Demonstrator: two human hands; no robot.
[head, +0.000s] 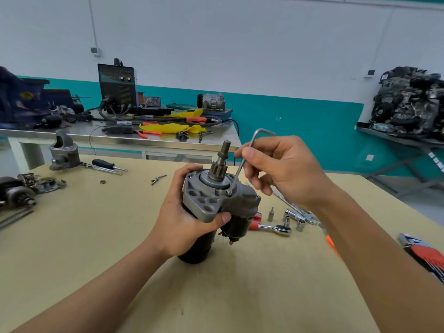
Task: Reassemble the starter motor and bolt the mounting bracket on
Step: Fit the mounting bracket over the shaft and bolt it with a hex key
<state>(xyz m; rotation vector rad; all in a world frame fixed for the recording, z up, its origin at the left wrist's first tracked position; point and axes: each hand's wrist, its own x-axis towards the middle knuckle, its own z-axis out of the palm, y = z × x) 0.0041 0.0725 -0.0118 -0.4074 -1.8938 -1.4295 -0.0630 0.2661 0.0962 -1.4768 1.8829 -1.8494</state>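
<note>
At mid-table the left hand (173, 219) wraps the upright starter (242, 203), probably heavy and rigid, best gripped round its body. The right hand (276, 169) pinches a hex key (237, 175) seated in a bracket (204, 200) bolt (229, 193).

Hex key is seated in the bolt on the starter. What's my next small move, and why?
Probably turn the hex key clockwise with the right hand. Its tip sits in the bolt on the bracket, and the left hand grips the starter motor upright on the table, so it looks braced for tightening.
</note>
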